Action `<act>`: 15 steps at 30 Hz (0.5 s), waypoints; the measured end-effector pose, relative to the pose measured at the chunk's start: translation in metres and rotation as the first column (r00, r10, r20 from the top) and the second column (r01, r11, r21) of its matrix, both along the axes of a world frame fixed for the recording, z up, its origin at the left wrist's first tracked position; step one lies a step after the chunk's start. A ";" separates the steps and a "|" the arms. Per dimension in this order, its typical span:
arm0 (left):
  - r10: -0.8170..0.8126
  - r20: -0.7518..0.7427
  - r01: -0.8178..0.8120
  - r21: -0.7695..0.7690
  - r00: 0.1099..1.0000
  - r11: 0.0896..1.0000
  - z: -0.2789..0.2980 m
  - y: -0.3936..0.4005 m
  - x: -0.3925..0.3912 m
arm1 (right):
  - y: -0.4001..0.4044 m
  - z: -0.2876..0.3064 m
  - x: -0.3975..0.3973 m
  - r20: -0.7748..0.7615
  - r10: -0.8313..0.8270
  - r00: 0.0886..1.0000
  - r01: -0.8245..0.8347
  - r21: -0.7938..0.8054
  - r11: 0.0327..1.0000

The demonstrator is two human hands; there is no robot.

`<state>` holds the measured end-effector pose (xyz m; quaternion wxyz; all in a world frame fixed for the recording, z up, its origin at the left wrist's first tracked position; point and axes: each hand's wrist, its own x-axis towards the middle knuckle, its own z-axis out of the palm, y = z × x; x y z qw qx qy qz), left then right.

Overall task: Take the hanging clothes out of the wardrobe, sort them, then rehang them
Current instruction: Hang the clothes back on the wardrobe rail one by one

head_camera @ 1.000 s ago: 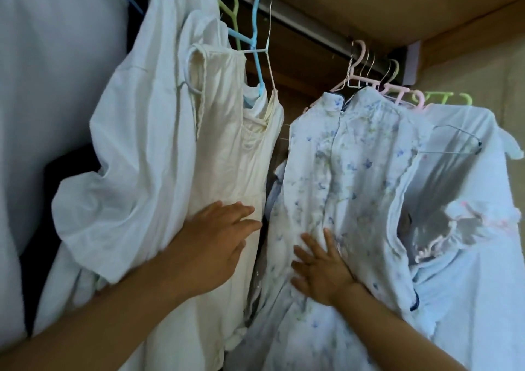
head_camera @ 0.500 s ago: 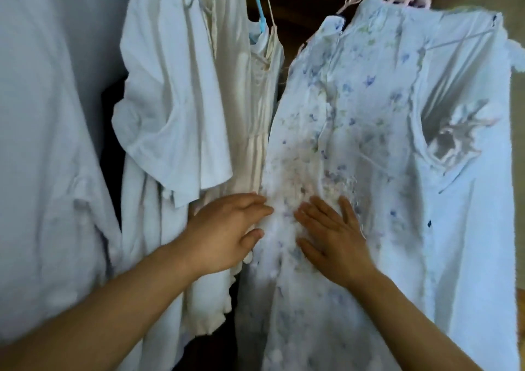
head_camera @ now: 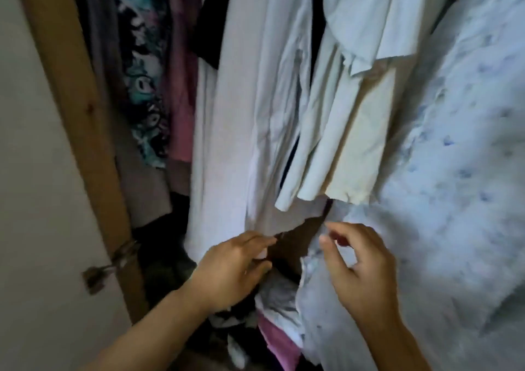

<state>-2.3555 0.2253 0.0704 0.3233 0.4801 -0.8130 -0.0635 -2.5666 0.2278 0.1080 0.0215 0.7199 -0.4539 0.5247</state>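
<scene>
The left hand, fingers extended, touches the hem of a long white hanging garment. The right hand, fingers loosely curled and holding nothing, hovers before a pale blue floral dress hanging at the right (blurred). A cream and white top hangs between them, above a heap of crumpled clothes.

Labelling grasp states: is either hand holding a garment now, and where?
Left hand: fingers on the bottom hem of the long white garment, grip unclear through blur. Right hand: loosely curled beside the floral dress, holding nothing visible.
</scene>
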 end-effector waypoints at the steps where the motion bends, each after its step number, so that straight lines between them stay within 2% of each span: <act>1: 0.078 -0.014 -0.077 0.048 0.997 0.996 -0.007 0.020 0.011 | 0.008 -0.009 0.011 0.002 0.074 0.997 -0.074 0.027 0.997; 4: 0.297 -0.035 -0.285 0.199 0.954 0.938 -0.035 0.088 0.051 | 0.034 -0.038 0.053 0.028 0.280 0.959 -0.282 0.125 0.951; 9: 0.631 -0.033 -0.588 0.327 0.775 0.740 -0.072 0.202 0.109 | 0.082 -0.070 0.129 0.036 0.571 0.820 -0.563 0.231 0.793; 15: 0.903 -0.057 -0.841 0.344 0.425 0.417 -0.103 0.351 0.156 | 0.155 -0.103 0.226 -0.049 0.843 0.536 -0.817 0.221 0.532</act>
